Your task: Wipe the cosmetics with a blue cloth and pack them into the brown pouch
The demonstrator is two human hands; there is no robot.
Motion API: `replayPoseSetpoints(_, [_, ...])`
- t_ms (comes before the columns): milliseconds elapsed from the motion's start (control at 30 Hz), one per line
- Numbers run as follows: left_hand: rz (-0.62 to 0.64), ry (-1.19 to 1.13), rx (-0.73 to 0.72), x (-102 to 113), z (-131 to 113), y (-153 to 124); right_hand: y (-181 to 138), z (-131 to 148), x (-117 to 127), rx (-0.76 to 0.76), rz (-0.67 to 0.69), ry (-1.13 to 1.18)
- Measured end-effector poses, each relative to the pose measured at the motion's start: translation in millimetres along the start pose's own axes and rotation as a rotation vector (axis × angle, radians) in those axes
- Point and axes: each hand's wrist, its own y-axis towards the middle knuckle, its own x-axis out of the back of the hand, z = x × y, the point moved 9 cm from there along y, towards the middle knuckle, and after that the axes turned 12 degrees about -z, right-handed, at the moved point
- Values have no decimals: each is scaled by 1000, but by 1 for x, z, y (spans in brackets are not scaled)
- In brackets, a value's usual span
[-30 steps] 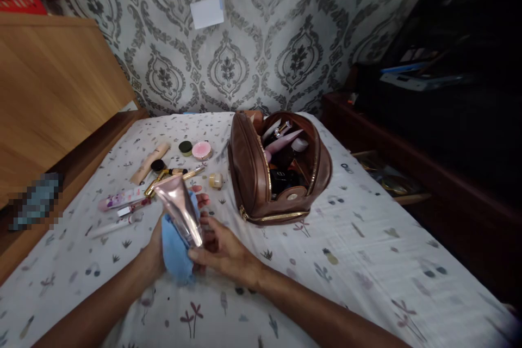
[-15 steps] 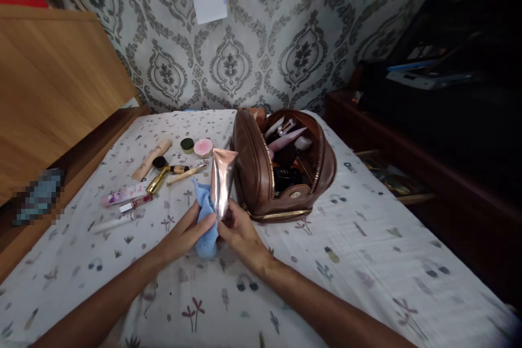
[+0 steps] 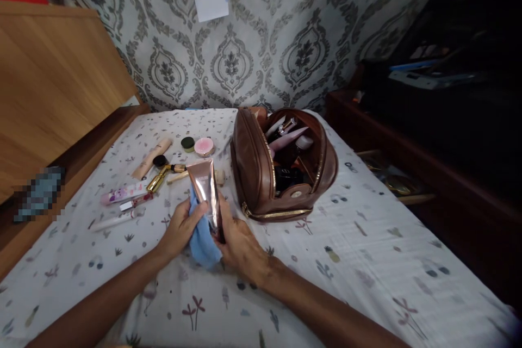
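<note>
A shiny rose-gold cosmetic tube [image 3: 206,187] is held upright, tilted to the left, in front of me. My right hand [image 3: 240,239] grips its lower right side near the dark cap end. Against its left side, my left hand [image 3: 183,227] is closed on a light blue cloth [image 3: 203,244], the thumb lying over the tube's front. Just beyond, to the right, stands a brown makeup bag [image 3: 255,166], unzipped, with a pink tube and several dark items inside.
Cosmetics lie at the left: a beige tube [image 3: 153,157], a pink compact [image 3: 204,146], a dark green jar [image 3: 187,144], a gold lipstick [image 3: 157,179] and a white-and-pink tube [image 3: 122,194]. A patterned sheet [image 3: 359,293] lies beneath. Wooden furniture [image 3: 61,60] borders the left.
The rose-gold tube has tipped left and come lower and nearer. The left hand with the cloth has shifted slightly left, and the right hand has turned around the tube's side.
</note>
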Motion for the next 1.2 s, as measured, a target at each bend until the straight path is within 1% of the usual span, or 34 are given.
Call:
replayPoseSetpoints(67, [-108, -48, 63, 13, 3, 6, -3, 4, -4, 48, 38, -39])
replayPoseSetpoints(133, [-222, -106, 94, 26, 1, 11, -5, 7, -8, 83, 60, -98])
replayPoseSetpoints(200, [-326, -171, 83, 40, -6, 15, -7, 10, -11, 114, 74, -138])
replayPoseSetpoints(267, [-407, -229, 61, 50, -14, 18, -8, 13, -12, 138, 71, -130])
replayPoseSetpoints(333, [-438, -254, 62, 56, -20, 20, -9, 17, -10, 144, 59, -74])
replayPoseSetpoints(400, [-434, -258, 82, 57, -20, 23, -9, 19, -8, 120, 69, 8])
replayPoseSetpoints(500, [-435, -295, 115, 58, -15, 25, -9, 19, -7, 30, 128, 175])
replayPoseSetpoints(567, [-438, -356, 138, 57, -9, 26, -8, 23, -5, 11, 147, 289])
replayPoseSetpoints(633, [-411, -429, 157, 52, -5, 27, -7, 28, -1, 39, 126, 357])
replayPoseSetpoints(733, [-334, -517, 212, 38, 0, 25, -7, 30, 3, 76, 88, 382])
replayPoseSetpoints(800, [-280, -532, 269, 28, 5, 21, -6, 31, 3, 95, 81, 391])
replayPoseSetpoints(867, [-211, -524, 295, 18, 7, 14, -5, 31, 5, 118, 62, 395])
replayPoseSetpoints(967, [-57, -492, 253, 4, 8, 3, -3, 30, 12, 118, -3, 388])
replayPoseSetpoints(1067, [86, -386, 199, -7, 8, -8, 0, 28, 21, 90, -93, 368])
replayPoseSetpoints(1133, [137, -330, 189, -12, 7, -13, 1, 26, 25, 77, -152, 344])
replayPoseSetpoints(1200, [156, -320, 204, -17, 5, -16, 1, 25, 28, 86, -189, 306])
